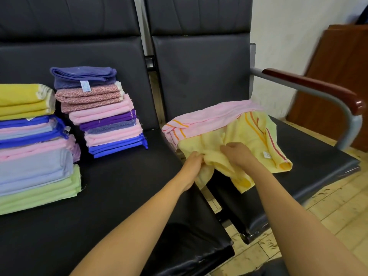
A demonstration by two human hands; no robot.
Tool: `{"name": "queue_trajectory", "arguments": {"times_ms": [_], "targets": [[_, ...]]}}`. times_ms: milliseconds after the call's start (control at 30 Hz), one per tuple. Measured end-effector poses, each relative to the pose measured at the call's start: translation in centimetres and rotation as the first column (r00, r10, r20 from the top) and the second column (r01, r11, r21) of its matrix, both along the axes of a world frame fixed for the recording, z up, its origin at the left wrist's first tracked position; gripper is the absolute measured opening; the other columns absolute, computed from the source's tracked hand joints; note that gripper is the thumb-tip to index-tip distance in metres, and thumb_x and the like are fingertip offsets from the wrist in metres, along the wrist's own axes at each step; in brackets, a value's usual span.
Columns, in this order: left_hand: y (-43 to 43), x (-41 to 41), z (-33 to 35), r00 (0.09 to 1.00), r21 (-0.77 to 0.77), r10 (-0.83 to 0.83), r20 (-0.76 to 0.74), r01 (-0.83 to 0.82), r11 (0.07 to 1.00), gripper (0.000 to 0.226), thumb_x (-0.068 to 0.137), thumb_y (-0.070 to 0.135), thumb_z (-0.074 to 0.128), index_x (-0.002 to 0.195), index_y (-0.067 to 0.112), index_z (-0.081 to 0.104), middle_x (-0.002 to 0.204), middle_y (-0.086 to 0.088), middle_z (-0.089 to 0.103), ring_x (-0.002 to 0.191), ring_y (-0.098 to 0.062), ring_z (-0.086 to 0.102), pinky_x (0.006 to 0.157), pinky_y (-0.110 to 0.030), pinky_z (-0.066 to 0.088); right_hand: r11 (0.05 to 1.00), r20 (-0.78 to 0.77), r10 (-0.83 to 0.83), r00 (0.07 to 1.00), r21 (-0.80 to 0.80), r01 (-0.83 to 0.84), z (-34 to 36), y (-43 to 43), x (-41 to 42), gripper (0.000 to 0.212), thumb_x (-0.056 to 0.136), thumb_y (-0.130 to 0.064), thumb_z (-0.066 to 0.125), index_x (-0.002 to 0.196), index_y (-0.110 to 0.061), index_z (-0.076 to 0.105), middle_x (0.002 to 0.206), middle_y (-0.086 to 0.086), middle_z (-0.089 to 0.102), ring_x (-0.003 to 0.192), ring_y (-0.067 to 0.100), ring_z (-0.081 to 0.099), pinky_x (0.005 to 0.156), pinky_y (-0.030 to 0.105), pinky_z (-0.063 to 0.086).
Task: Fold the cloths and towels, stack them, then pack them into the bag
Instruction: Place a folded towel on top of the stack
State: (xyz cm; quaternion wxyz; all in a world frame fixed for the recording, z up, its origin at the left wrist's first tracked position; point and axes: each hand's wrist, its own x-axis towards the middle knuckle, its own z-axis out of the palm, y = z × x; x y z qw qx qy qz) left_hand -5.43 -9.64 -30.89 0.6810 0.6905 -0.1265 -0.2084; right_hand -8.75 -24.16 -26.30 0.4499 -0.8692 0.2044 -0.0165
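1. We have both hands on the yellow towel (245, 134), which lies crumpled at the front of the right seat (318, 152). Our left hand (192, 163) has its fingers curled round a bunched edge. Our right hand (237, 154), just beside it at 3 o'clock, pinches a fold in the middle of the cloth.
2. Most of the towel spreads from our fingers toward 1 and 2 o'clock, where the striped ends and a small white label lie. A loose corner hangs over the seat's front edge at 6 o'clock. We judge its long axis to run roughly from 8 to 2 o'clock, though the crumpling makes that uncertain.
3. Neither hand is clearly nearer, but the free length lies on the right hand's side, so that hand would likely draw it out flat.
4. A pink towel (209, 118) lies touching it at 12 o'clock, partly under it.
5. The seat is smooth, dark and padded; cloth should slide on it easily.
6. At 9 to 10 o'clock, on the left seat (119, 186), stand a tall folded stack (107, 116) and a wider stack (33, 146).
7. An armrest (310, 84) bounds the seat at 2 o'clock. We see no bag.
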Motion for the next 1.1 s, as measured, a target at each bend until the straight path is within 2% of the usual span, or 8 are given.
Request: {"name": "queue_trajectory", "arguments": {"times_ms": [133, 233, 333, 533, 700, 833, 900, 1100], "targets": [[0.7, 0.0, -0.2, 0.999, -0.076, -0.012, -0.033, 0.009, 0.997, 0.035, 0.093, 0.010, 0.055, 0.123, 0.024, 0.043, 0.127, -0.003, 0.052, 0.116, -0.019, 0.053, 0.095, -0.031, 0.049, 0.943, 0.179, -0.093, 0.979, 0.333, 0.028, 1.4, 0.4, 0.1, 0.024, 0.088, -0.026, 0.051, 0.071, -0.011, 0.058, 0.068, 0.003, 0.049, 0.067, 0.020, 0.046, 0.061, 0.029, 0.036], [0.2, -0.6, -0.1, 0.957, 0.369, -0.228, 0.179, 0.150, 0.917, 0.073, 0.084, 0.013, 0.069, 0.144, 0.028, 0.031, 0.135, -0.004, 0.032, 0.129, -0.022, 0.035, 0.104, -0.027, 0.036, 0.987, 0.095, -0.082, 0.992, 0.145, 0.067, 0.9, 0.2, 0.8, 0.042, 0.097, -0.035, 0.045, 0.107, 0.001, 0.062, 0.103, 0.016, 0.063, 0.099, 0.030, 0.059, 0.081, 0.034, 0.043], [-0.6, -1.1, -0.1, 0.912, 0.674, -0.312, 0.264, 0.057, 0.737, 0.041, 0.089, 0.028, 0.059, 0.130, 0.025, 0.055, 0.141, -0.009, 0.017, 0.135, -0.031, 0.015, 0.114, -0.036, 0.021, 0.985, -0.183, -0.038, 0.982, -0.174, 0.006, -0.2, 0.2, 0.6, 0.052, 0.100, -0.028, 0.040, 0.143, 0.000, 0.031, 0.139, 0.020, 0.045, 0.125, 0.034, 0.045, 0.090, 0.032, 0.037], [0.1, -1.4, 0.3, 0.984, 0.248, -0.146, 0.105, 0.116, 0.962, 0.026, 0.095, 0.025, 0.046, 0.119, 0.022, 0.056, 0.125, 0.001, 0.058, 0.119, -0.015, 0.052, 0.107, -0.037, 0.041, 0.822, -0.434, -0.002, 0.901, -0.514, -0.246, -1.0, -0.7, 0.2, 0.024, 0.094, -0.019, 0.040, 0.103, -0.001, 0.054, 0.127, 0.020, 0.049, 0.108, 0.033, 0.046, 0.082, 0.034, 0.036], [1.1, -0.9, 1.3, 0.996, -0.100, 0.012, -0.090, -0.021, 0.995, 0.015, 0.096, 0.022, 0.053, 0.102, 0.020, 0.066, 0.099, 0.000, 0.071, 0.099, -0.017, 0.066, 0.091, -0.034, 0.053, 0.935, -0.303, -0.083, 0.949, -0.354, -0.031, -1.2, -1.0, 0.6, 0.022, 0.089, -0.013, 0.046, 0.072, -0.002, 0.056, 0.066, 0.013, 0.058, 0.060, 0.027, 0.057, 0.063, 0.029, 0.049], [1.8, -0.8, 2.1, 0.932, -0.174, 0.114, -0.344, -0.182, 0.968, 0.015, 0.098, 0.020, 0.052, 0.104, 0.015, 0.064, 0.098, -0.007, 0.069, 0.092, -0.022, 0.065, 0.076, -0.033, 0.055, 0.907, -0.353, -0.163, 0.921, -0.421, -0.001, -1.6, -0.9, 0.1, 0.064, 0.091, -0.030, 0.056, 0.144, -0.009, 0.026, 0.150, 0.021, 0.022, 0.119, 0.037, 0.048, 0.093, 0.044, 0.044], [2.3, -0.8, 2.7, 0.909, -0.160, 0.146, -0.390, -0.223, 0.962, 0.014, 0.098, 0.019, 0.050, 0.102, 0.014, 0.063, 0.094, -0.007, 0.067, 0.087, -0.021, 0.064, 0.070, -0.032, 0.054, 0.903, -0.444, -0.082, 0.892, -0.411, -0.122, -1.2, -0.3, -0.2, 0.061, 0.094, -0.027, 0.054, 0.143, -0.005, 0.025, 0.152, 0.019, 0.013, 0.120, 0.033, 0.044, 0.082, 0.039, 0.043], [3.9, -1.7, 4.9, 0.832, -0.207, 0.201, -0.516, -0.350, 0.914, 0.023, 0.097, 0.027, 0.053, 0.113, 0.012, 0.060, 0.099, -0.012, 0.067, 0.090, -0.027, 0.063, 0.078, -0.038, 0.052, 0.973, -0.278, 0.033, 0.960, -0.211, -0.094, 1.0, 1.9, -0.7, 0.020, 0.092, -0.016, 0.049, 0.077, -0.005, 0.052, 0.066, 0.009, 0.049, 0.056, 0.020, 0.045, 0.052, 0.029, 0.036]]}}
